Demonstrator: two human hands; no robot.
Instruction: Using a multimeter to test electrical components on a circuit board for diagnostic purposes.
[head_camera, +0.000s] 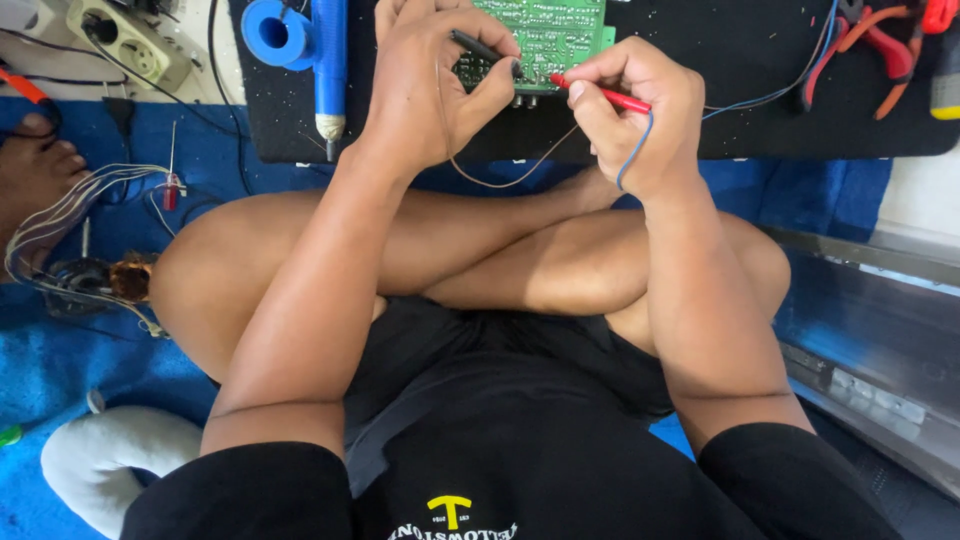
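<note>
While seated cross-legged, pinching black probe in left hand, red probe in right hand; tips converging on green circuit board lying just ahead on black mat.

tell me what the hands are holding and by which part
The left hand pinches a black probe along its shaft; the right hand grips a red probe mid-shaft.

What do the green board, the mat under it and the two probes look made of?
Green circuit board: looks like rigid laminate with a glossy green coating and pale printed markings. Black mat: seems soft foam or rubber, matte and light-absorbing. Red probe in the right hand and black probe in the left hand: smooth moulded plastic, probably; their tips are too small to judge.
</note>
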